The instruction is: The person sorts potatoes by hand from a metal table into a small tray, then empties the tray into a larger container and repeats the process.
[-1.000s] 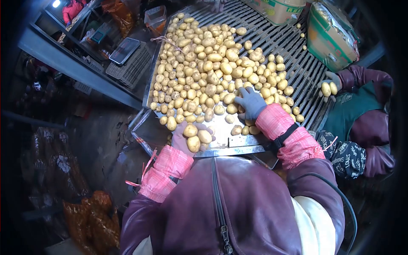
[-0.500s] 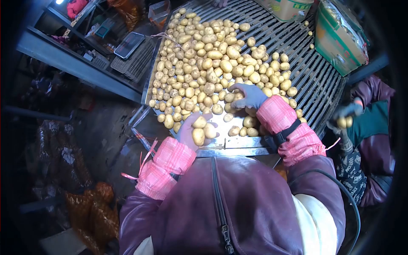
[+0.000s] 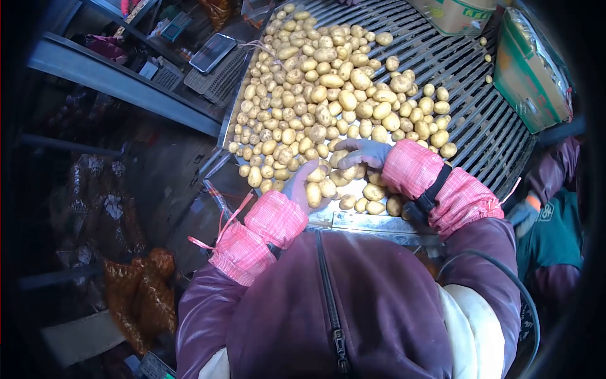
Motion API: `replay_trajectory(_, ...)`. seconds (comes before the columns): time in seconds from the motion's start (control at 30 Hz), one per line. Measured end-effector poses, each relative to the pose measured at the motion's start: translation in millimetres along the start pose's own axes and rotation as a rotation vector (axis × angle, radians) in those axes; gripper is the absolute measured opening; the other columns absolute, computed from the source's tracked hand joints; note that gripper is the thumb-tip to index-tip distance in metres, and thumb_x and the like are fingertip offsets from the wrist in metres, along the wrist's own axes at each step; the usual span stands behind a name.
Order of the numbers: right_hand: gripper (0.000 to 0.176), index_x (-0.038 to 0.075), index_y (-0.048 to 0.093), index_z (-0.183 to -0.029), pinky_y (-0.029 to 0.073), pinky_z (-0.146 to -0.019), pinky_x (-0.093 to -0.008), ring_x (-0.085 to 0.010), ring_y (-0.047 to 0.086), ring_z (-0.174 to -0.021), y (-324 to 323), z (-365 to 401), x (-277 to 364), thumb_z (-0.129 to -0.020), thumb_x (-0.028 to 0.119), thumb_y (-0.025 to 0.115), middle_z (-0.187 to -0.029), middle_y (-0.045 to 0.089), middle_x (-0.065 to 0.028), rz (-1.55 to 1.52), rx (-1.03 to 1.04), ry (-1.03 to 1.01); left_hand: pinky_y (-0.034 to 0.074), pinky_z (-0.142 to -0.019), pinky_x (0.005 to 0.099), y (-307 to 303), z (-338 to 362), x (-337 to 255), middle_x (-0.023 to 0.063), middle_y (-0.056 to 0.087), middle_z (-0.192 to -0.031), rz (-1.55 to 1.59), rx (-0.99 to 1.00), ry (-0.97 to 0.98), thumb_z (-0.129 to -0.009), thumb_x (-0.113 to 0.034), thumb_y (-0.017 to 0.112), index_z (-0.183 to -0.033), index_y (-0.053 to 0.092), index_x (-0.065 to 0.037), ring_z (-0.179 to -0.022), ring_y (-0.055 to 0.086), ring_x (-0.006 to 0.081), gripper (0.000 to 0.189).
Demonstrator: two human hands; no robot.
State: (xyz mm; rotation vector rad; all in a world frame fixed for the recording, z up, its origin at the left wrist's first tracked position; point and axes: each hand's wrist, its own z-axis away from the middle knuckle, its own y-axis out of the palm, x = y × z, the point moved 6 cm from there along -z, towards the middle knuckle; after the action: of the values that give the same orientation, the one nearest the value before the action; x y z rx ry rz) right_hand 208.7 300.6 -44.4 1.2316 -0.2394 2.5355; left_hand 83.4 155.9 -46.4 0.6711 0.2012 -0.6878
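A large spread of yellow potatoes (image 3: 328, 81) covers the left and middle of the slatted metal table (image 3: 470, 104). My left hand (image 3: 299, 184), in a pale glove, is cupped at the near edge around several potatoes (image 3: 314, 194). Close beside it, my right hand (image 3: 367, 153), in a grey-blue glove, curls its fingers over a potato (image 3: 339, 158); its fingertips are partly hidden. Below the right hand, a few loose potatoes (image 3: 374, 207) lie on the smooth metal plate (image 3: 353, 187).
Cardboard boxes (image 3: 530, 79) stand along the far and right edges. At right, a co-worker's gloved hand (image 3: 524, 215) is near the table. A scale (image 3: 213, 53) sits on a crate (image 3: 218, 79) at upper left. Orange mesh sacks (image 3: 140, 294) lie on the floor at lower left.
The view has shifted, so the table appears farther right. My two hands are closer together, the right one now over a potato. The co-worker's potatoes are out of sight.
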Motion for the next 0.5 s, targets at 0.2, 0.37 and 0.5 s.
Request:
replay_trajectory(0.2, 0.078, 0.008, 0.043, -0.142, 0.053, -0.081, -0.0337, -0.0234, 0.059, -0.104, 9, 11, 6, -0.076, 0.031, 0.078, -0.132, 0.053, -0.016, -0.069, -0.015, 0.15, 0.053, -0.077, 0.0456, -8, -11, 0, 0.0137, 0.059, -0.12, -0.061, 0.05, -0.007, -0.088, -0.051, 0.063, -0.125, 0.057, -0.014, -0.101, 0.063, 0.0388, 0.052)
replay_trajectory(0.37, 0.079, 0.011, 0.044, -0.141, 0.055, -0.057, -0.0327, -0.0182, 0.06, -0.073, 13, 10, 10, -0.074, 0.037, 0.078, -0.112, 0.06, -0.0109, -0.036, -0.079, 0.06, 0.057, -0.088, 0.0479, -9, -17, 0, 0.016, 0.058, -0.12, 0.148, 0.108, 0.021, -0.096, -0.034, 0.056, -0.123, 0.054, -0.003, -0.111, 0.059, 0.0337, 0.041)
replay_trajectory(0.5, 0.078, 0.014, 0.044, -0.142, 0.056, -0.059, -0.0345, -0.02, 0.061, -0.081, 17, -1, 2, -0.074, 0.035, 0.078, -0.118, 0.059, -0.012, 0.0, -0.05, -0.023, 0.058, -0.085, 0.0465, -10, -12, -1, 0.0185, 0.058, -0.118, -0.002, 0.04, 0.122, -0.094, -0.036, 0.059, -0.125, 0.053, -0.004, -0.103, 0.063, 0.0339, 0.045)
